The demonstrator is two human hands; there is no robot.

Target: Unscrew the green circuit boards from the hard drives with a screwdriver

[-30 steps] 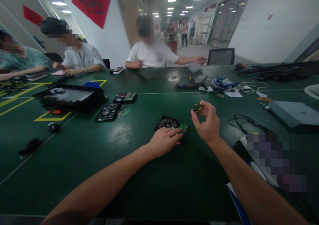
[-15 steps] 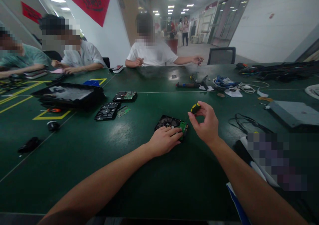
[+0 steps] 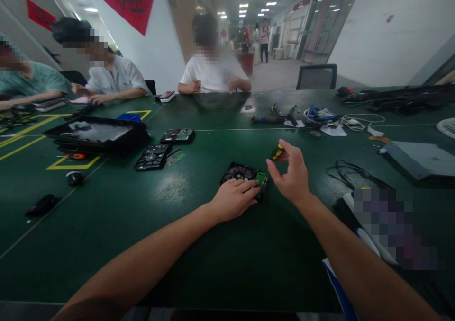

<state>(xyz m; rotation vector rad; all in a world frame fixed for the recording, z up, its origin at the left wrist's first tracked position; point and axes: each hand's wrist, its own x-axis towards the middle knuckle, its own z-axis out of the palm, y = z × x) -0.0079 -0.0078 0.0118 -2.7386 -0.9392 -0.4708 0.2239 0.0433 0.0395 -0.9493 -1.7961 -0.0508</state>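
Note:
A hard drive [image 3: 232, 171] with a green circuit board [image 3: 261, 177] on its upper face lies on the table in front of me. My left hand [image 3: 236, 198] rests across its near side, fingers closed over the drive and covering part of the board. Between the thumb and fingers of my right hand [image 3: 289, 172] is a screwdriver with a yellow and black handle [image 3: 277, 152]. It tilts down toward the right end of the drive. The thin shaft is hard to see, and where its tip sits cannot be made out.
Left of centre lie two more hard drives [image 3: 152, 157] [image 3: 177, 135] and a loose circuit board [image 3: 176, 156]. A black tray [image 3: 99, 136] stands farther left. Cables [image 3: 359, 122], a grey metal box [image 3: 419, 160] and a hand tool [image 3: 268, 120] lie right. Several people sit around the table.
My right hand and the screwdriver have shifted very slightly left. My left hand stays on the drive. The person opposite has drawn an outstretched arm in toward the chest.

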